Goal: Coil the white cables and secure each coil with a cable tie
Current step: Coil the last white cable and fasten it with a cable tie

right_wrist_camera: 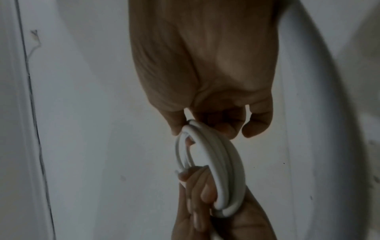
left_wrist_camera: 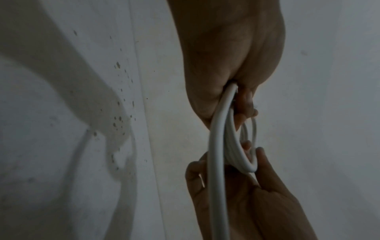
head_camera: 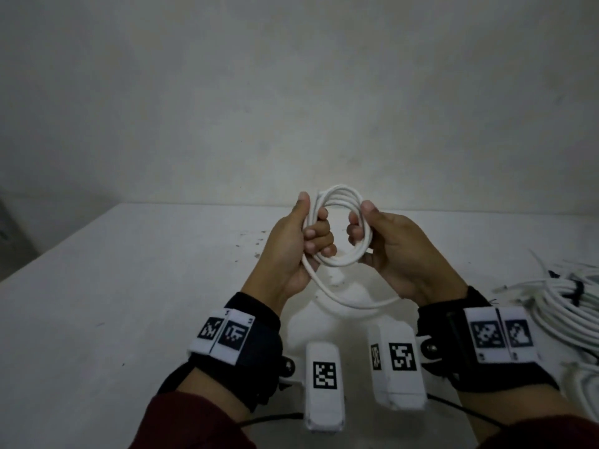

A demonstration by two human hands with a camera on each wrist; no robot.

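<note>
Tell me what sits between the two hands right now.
Only the white cable coil: left hand grips one side, right hand the other, its open centre between them. Clearest in the head view.

- Taking the coil (head_camera: 337, 228) held above the table (head_camera: 113, 286) as landmark: left of it the tabletop lies open out to the table's edge; only small dark specks (head_camera: 249, 241) mark it
- Behind the coil stands the wall (head_camera: 291, 92)
- Right of the coil, a heap of white cables (head_camera: 564, 306) fills the table's right side
- Below the coil a loose strand (head_camera: 350, 299) hangs between both wrists
</note>
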